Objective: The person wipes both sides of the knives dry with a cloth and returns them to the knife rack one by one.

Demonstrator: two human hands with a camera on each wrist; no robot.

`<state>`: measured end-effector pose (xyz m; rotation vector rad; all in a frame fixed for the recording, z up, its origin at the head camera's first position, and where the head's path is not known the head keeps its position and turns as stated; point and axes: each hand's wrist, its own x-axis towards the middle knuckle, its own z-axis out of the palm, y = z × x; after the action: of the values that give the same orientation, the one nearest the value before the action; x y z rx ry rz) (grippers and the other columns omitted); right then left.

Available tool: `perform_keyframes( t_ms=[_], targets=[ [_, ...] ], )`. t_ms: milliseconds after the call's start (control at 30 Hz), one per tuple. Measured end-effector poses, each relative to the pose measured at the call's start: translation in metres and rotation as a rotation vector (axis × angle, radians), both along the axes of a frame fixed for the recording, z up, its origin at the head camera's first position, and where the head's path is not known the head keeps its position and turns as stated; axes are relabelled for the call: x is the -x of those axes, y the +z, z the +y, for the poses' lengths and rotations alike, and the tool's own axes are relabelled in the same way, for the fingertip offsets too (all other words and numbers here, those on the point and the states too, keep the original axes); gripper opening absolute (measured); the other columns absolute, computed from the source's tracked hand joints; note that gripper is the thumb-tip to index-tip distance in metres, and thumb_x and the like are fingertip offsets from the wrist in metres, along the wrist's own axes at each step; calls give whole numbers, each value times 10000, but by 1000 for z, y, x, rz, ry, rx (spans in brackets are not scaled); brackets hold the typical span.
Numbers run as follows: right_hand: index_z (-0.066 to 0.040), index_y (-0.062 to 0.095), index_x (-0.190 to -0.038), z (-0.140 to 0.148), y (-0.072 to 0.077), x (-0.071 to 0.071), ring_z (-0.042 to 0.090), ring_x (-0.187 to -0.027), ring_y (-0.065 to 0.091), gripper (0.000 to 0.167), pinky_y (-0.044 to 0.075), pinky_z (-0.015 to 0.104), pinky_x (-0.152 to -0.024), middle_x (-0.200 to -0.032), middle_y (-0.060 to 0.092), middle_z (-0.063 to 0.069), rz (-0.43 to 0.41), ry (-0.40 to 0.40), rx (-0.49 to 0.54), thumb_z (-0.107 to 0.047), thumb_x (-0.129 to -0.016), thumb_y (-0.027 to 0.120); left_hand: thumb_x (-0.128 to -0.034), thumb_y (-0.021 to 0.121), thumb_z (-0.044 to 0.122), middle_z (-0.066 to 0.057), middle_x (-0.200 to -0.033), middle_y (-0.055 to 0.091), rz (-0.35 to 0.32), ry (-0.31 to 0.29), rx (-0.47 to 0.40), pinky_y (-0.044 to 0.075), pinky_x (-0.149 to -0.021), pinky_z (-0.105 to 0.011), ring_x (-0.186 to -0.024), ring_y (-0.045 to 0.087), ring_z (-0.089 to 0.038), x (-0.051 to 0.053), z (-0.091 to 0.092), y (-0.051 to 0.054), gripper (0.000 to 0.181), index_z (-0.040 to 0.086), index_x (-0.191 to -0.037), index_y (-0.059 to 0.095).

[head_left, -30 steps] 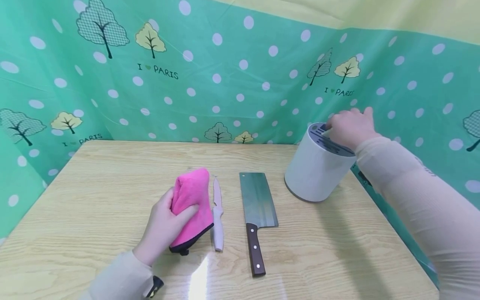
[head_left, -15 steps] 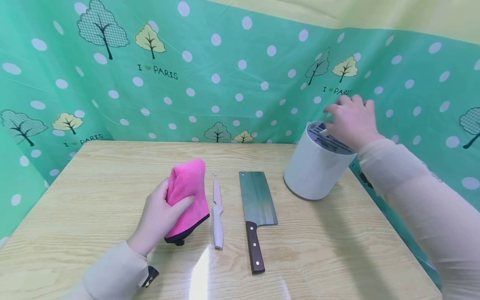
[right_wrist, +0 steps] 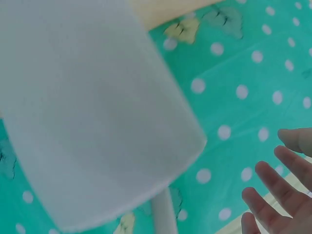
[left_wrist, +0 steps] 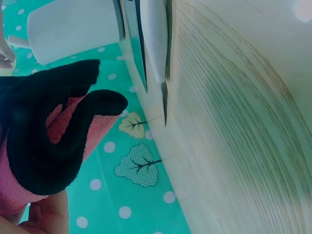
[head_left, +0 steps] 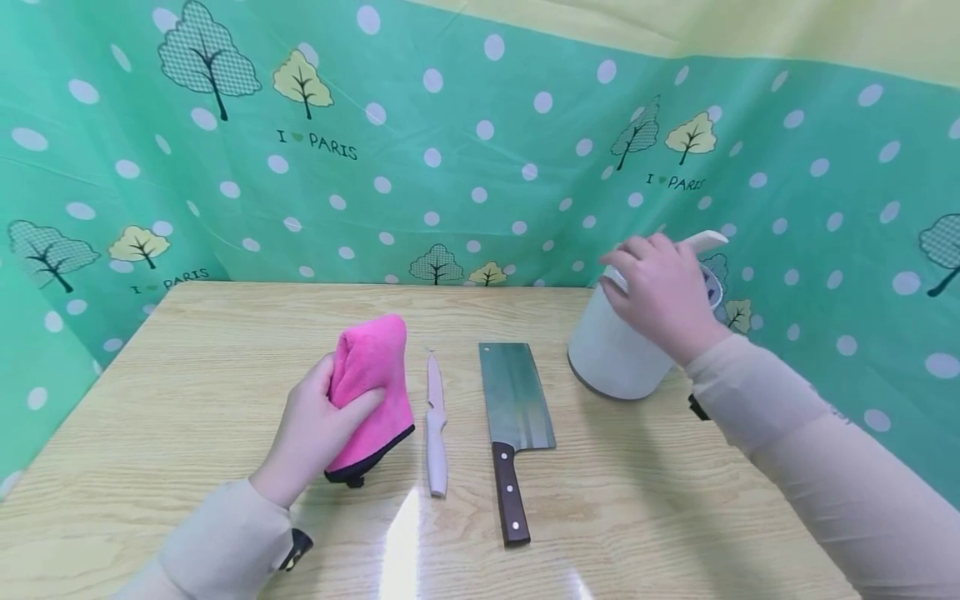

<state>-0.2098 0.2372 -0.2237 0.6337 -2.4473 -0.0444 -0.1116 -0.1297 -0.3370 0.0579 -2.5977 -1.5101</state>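
Currently the left hand (head_left: 311,429) grips a black-edged pink cloth (head_left: 375,387), its thumb lying across the front and the other fingers mostly hidden behind; the cloth is held up off the bench (head_left: 195,375), just left of a small knife (head_left: 437,454). That knife lies flat, pale handle towards the person and blade pointing away. Beside it, further right, lies a cleaver (head_left: 517,396), turned the same way, with three pale rivets in its dark handle. Near the right far corner stands a white knife block (head_left: 615,358), a pale handle (head_left: 705,241) slanting out of its top. In front of the block is the right hand (head_left: 663,292), its fingers (right_wrist: 280,187) spread and holding nothing; the right wrist view shows a gap between them and the block. Behind hangs a green dotted curtain (head_left: 450,108).
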Motion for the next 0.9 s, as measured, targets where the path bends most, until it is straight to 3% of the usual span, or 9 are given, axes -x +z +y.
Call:
perform_keyframes(
  t_ms=[400, 700, 900],
  targets=[
    [-37, 706, -1090, -32, -48, -26, 322, -997, 680, 254, 529, 469, -915, -1063, 727, 137, -178, 109, 51, -215, -911, 677, -884, 731, 263, -135, -1075, 659, -8, 1, -3, 521, -710, -241, -844, 614, -173, 0, -1, -1, 360, 59, -1131, 566],
    [-46, 736, -957, -49, -98, -45, 206, -772, 697, 223, 576, 340, -690, -884, 735, 72, -270, 196, 37, -232, -840, 775, -891, 722, 290, -115, -1030, 640, -54, 6, -8, 507, -717, -249, -822, 590, -180, 1, -3, -8, 363, 71, -1117, 543],
    [-50, 739, -945, -57, -123, -58, 173, -771, 711, 256, 580, 289, -662, -895, 752, 73, -437, 173, 13, -288, -853, 762, -895, 721, 317, -115, -1082, 651, -80, 12, -18, 499, -739, -241, -853, 586, -178, 1, -5, -12, 401, 80, -1161, 538]
  ],
)
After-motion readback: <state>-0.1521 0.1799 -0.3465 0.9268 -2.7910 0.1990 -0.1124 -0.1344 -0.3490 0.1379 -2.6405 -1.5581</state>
